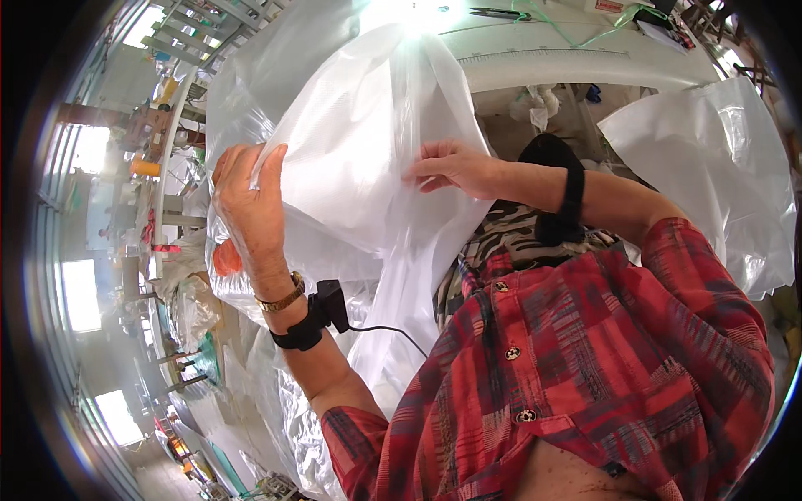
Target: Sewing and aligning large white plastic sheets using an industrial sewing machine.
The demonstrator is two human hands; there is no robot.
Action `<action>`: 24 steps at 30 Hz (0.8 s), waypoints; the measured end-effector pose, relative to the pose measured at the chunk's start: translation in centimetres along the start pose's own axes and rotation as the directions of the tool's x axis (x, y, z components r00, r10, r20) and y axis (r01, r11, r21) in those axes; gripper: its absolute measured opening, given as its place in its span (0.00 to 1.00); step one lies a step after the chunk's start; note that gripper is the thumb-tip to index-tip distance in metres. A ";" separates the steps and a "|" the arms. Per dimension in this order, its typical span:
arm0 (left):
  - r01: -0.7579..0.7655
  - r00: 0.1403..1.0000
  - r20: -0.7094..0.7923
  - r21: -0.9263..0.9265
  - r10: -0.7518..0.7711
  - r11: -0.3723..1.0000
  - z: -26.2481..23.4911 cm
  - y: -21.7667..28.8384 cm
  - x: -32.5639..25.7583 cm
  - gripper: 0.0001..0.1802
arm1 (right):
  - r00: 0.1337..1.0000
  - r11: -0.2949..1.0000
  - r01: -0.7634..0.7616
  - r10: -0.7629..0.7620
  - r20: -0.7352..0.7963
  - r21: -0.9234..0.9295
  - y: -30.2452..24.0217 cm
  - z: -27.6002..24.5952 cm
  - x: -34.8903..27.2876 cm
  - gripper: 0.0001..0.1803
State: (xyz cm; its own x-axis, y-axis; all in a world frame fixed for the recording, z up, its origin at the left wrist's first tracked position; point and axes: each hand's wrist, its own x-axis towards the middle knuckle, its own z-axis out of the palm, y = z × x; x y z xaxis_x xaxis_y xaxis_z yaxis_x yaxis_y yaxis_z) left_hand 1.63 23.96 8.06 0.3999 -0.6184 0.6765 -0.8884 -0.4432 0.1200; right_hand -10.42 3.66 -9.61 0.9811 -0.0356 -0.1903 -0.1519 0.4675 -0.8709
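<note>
A white sheet with a fine woven texture spreads in front of me, running up to a bright light at the far edge. My left hand pinches its left edge between thumb and fingers. Down the middle hangs a gathered strip of translucent plastic film, trailing toward my lap. My right hand has its thumb and fingers pinched together at that film, on the sheet's right part. The fingertips are partly hidden by the film.
A pale worktable with ruler marks lies beyond, with a dark slim tool and green thread on it. More white sheeting hangs at the right. Clear plastic is heaped at lower left, and an orange bundle sits beside my left wrist.
</note>
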 end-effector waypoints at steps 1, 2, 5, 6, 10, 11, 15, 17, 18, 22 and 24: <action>0.016 1.000 -0.003 -0.013 -0.016 1.000 0.0 0.0 0.1 0.10 | 0.990 0.995 0.035 -0.048 0.136 0.096 -0.6 -0.3 -0.8 0.06; 0.026 0.999 -0.024 -0.033 -0.026 0.999 0.1 0.2 0.1 0.10 | 0.994 0.997 0.007 -0.015 0.105 0.078 -1.1 -0.4 -1.7 0.06; 0.137 0.991 0.014 -0.086 -0.137 0.987 -0.1 1.2 -0.1 0.11 | 0.956 0.976 -0.074 0.011 0.294 0.205 -2.0 0.1 -3.5 0.04; 0.135 0.991 0.016 -0.081 -0.134 0.988 -0.1 1.7 -0.5 0.11 | 0.947 0.971 -0.062 -0.015 0.321 0.231 -2.1 0.5 -3.8 0.04; 0.015 0.997 0.079 -0.198 0.001 0.980 0.9 2.9 -2.1 0.11 | 0.955 0.939 -0.097 -0.005 0.297 0.329 -2.2 1.4 -4.7 0.04; -0.081 0.991 0.082 -0.250 0.105 0.965 1.4 3.0 -2.6 0.10 | 0.953 0.938 -0.104 -0.001 0.302 0.330 -2.2 1.4 -4.9 0.04; 0.186 0.967 0.240 -0.419 -0.090 0.889 3.3 3.1 -5.5 0.11 | 0.945 0.969 -0.154 0.087 0.316 0.193 -2.2 1.1 -5.4 0.08; 0.271 0.951 0.259 -0.430 -0.169 0.861 4.0 3.1 -6.6 0.11 | 0.930 0.982 -0.159 0.114 0.348 0.105 -2.2 1.2 -5.6 0.10; 0.335 0.931 0.294 -0.441 -0.219 0.833 4.2 3.1 -7.0 0.10 | 0.930 0.991 -0.115 0.085 0.359 0.065 -2.2 1.4 -5.8 0.11; 0.510 0.860 0.338 -0.523 -0.382 0.683 3.9 3.4 -7.5 0.12 | 0.913 0.994 -0.093 0.064 0.403 0.053 -2.6 1.8 -6.9 0.13; 0.483 0.875 0.311 -0.520 -0.370 0.705 3.8 3.6 -7.2 0.12 | 0.908 0.999 -0.042 0.051 0.416 -0.030 -3.1 2.0 -7.3 0.14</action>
State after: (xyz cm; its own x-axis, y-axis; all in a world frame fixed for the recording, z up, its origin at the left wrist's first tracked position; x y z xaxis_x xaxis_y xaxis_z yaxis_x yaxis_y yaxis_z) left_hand -3.61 24.39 0.89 0.7490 -0.5792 0.3216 -0.5502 -0.2734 0.7890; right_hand -16.88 4.22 -4.64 0.9328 0.3591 -0.0286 -0.1970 0.4420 -0.8751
